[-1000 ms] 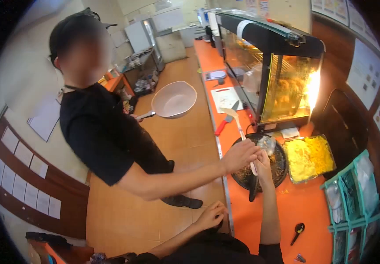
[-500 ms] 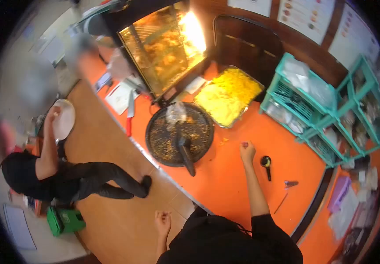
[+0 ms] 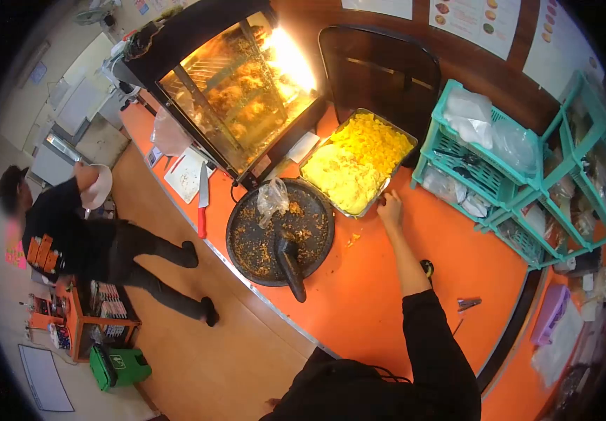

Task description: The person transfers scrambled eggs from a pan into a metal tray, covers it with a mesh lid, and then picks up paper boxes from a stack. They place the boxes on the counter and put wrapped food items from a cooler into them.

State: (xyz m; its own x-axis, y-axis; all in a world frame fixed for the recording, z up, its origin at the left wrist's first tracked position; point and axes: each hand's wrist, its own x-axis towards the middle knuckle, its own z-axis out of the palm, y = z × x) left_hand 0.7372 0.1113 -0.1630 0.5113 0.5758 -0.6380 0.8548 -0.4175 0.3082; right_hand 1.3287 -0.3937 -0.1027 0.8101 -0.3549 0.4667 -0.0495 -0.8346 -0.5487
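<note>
The right hand (image 3: 390,209) had its fingertips at the rim of one tray (image 3: 356,216) of yellow food (image 3: 363,158); whether they gripped it, I could not tell. The left hand (image 3: 272,403) barely showed, its state unclear. Just beside the tray sat one mortar (image 3: 247,263), holding one pestle (image 3: 290,270) and one bag (image 3: 273,200), near the counter's (image 3: 359,302) left edge. Open counter lay nearer the body.

The person wears a black top (image 3: 345,396) with a dark and quite even surface, its right sleeve (image 3: 438,344) is also black and stops partway along the arm, so the right hand (image 3: 389,208) is bare, and a thin black cord (image 3: 387,374) makes curved lines at the front.
</note>
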